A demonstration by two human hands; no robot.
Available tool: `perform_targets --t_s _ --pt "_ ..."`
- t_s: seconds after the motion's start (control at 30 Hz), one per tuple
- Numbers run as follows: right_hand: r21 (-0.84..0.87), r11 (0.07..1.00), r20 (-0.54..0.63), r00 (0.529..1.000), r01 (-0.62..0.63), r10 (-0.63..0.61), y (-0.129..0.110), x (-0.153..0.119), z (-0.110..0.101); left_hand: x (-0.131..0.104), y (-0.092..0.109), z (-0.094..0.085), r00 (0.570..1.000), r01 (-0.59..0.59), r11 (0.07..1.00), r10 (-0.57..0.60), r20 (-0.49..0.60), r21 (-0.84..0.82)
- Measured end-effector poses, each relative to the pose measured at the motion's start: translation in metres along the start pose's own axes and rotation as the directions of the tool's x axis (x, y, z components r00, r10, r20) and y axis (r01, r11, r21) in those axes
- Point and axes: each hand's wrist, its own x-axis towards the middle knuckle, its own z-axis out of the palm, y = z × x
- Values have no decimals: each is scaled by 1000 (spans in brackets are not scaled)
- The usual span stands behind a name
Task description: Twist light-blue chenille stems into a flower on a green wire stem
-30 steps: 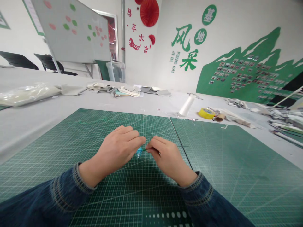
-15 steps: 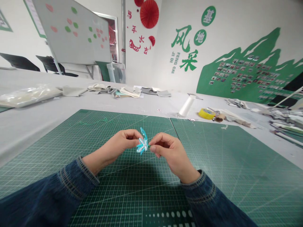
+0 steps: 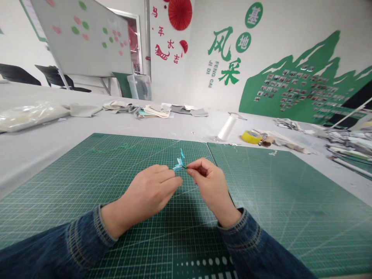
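Observation:
A small bright-blue flower [image 3: 179,164] with pale, glittery-looking petals is held above the green cutting mat [image 3: 116,155]. My right hand [image 3: 207,186] pinches its thin dark-green stem [image 3: 185,167] between thumb and fingertips. One slim blue petal stands up, apart from the others. My left hand [image 3: 145,192] is right by the flower's lower side, its back turned to me and its fingers curled. The left fingertips are hidden, so whether they grip a petal cannot be made out.
Green thread [image 3: 116,148] lies on the mat's far left. Behind the mat are a white thread cone [image 3: 228,128], a yellow tape roll [image 3: 251,136] and fabric scraps [image 3: 157,111]. A plastic-wrapped bundle [image 3: 31,116] lies left, more scraps [image 3: 348,139] right.
My left hand has turned over, so its back faces me and its fingers curl in below the flower. The flower has shifted slightly up and right in view, its stem still in my right hand.

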Motion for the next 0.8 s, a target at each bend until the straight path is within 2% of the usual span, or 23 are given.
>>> perform_targets --t_s 0.07,0.17,0.27,0.4,0.6,0.7,0.8 --pt "-136 984 -7 993 119 -121 0 -2 1 1 1 -2 1000 -27 997 27 -3 66" --pt "-296 908 67 955 295 -289 1 -5 2 2 0 -7 998 -66 985 68 -8 161" --pt "-384 845 178 927 374 -329 3 -7 3 2 -4 -11 995 -94 973 95 2 213" --pt "-418 797 286 896 436 -339 5 -8 3 1 -13 -13 998 -62 973 59 20 224" --pt "-430 754 402 853 497 -333 2 -9 1 2 -31 -15 996 85 995 -83 -32 59" --pt "-353 795 419 843 493 -337 -2 -9 1 3 -39 -15 978 198 977 -202 -50 -81" --pt "-212 877 408 855 430 -320 -7 -8 0 3 -46 -14 939 329 916 -344 -25 -231"
